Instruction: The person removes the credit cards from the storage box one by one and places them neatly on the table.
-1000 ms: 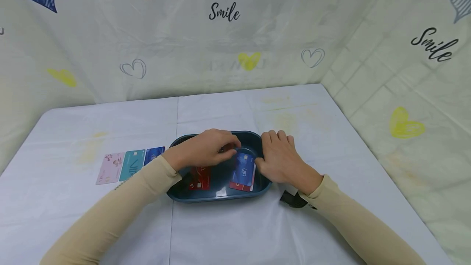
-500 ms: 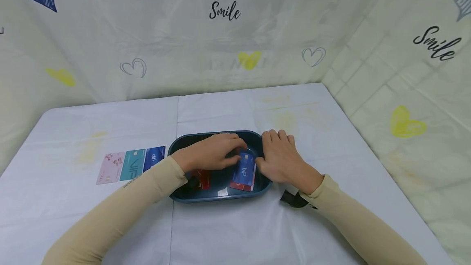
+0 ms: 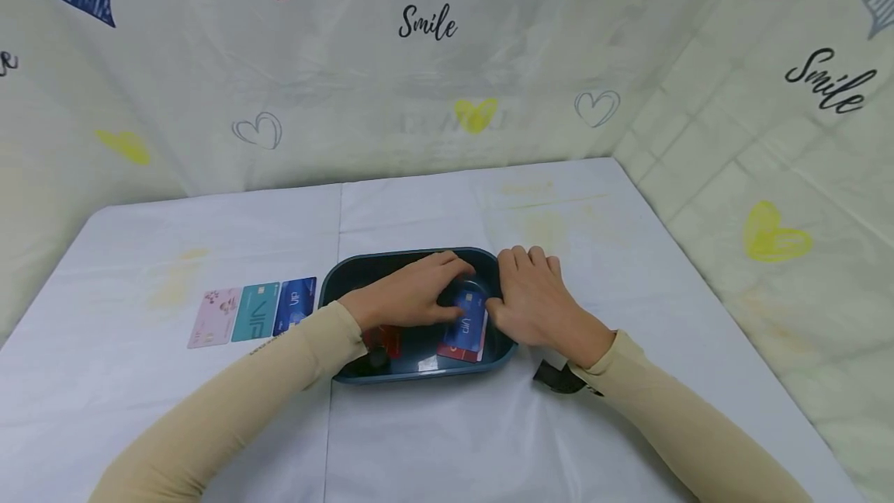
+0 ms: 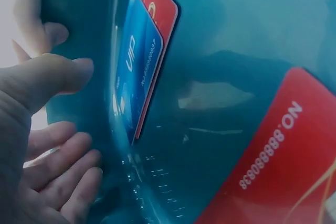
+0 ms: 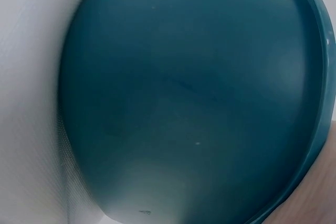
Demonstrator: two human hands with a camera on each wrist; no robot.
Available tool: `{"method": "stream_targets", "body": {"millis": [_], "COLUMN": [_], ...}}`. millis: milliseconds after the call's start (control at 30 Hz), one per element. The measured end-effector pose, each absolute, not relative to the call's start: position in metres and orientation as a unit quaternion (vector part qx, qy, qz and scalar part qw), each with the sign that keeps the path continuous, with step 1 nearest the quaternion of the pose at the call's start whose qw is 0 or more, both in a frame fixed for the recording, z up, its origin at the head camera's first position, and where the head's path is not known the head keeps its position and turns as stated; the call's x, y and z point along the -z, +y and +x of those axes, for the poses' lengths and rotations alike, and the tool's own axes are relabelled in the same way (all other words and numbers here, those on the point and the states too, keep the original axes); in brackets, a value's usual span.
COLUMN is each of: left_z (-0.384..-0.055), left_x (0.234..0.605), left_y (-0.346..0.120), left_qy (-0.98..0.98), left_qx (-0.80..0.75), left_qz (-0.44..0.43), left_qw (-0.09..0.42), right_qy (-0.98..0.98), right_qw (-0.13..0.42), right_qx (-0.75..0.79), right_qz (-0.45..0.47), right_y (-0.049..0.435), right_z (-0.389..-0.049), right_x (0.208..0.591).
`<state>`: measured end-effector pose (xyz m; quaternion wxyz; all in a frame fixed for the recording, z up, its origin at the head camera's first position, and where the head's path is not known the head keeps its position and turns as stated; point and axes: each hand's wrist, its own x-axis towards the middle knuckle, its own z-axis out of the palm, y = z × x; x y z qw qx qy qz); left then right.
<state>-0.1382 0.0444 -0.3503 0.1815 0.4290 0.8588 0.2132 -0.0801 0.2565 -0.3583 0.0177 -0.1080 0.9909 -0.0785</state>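
Observation:
A dark teal tray stands on the table. My right hand grips its right end, with the thumb at the inner side and the fingers over the rim. Inside, a blue VIP card lies partly over a red card near the right end. My left hand hovers over the tray, its thumb beside the blue card and its fingers loosely bent. In the left wrist view nothing is held between thumb and fingers. A second red card lies further left in the tray, mostly hidden by the left wrist in the head view.
Left of the tray, a pink card, a teal VIP card and another blue VIP card lie in a row on the white table. A black strap shows by the right wrist. A patterned curtain hangs behind.
My left hand has moved right and slightly down over the tray, closer to the blue card. The right hand stays on the rim, and the cards look unmoved.

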Motion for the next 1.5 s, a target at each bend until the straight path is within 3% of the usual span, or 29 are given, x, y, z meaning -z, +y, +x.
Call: {"method": "stream_targets", "body": {"millis": [433, 1500], "left_z": [-0.144, -0.145], "left_x": [0.362, 0.365], "left_y": [0.045, 0.047], "left_qy": [0.854, 0.843], "left_qx": [-0.221, -0.210], "left_qz": [0.412, 0.439], "left_qw": [0.227, 0.230], "right_qy": [0.990, 0.990], "right_qw": [0.021, 0.018], "right_qx": [0.080, 0.080], "right_qz": [-0.111, -0.113], "right_y": [0.258, 0.257], "right_z": [-0.082, -0.082], "right_x": [0.359, 0.358]}}
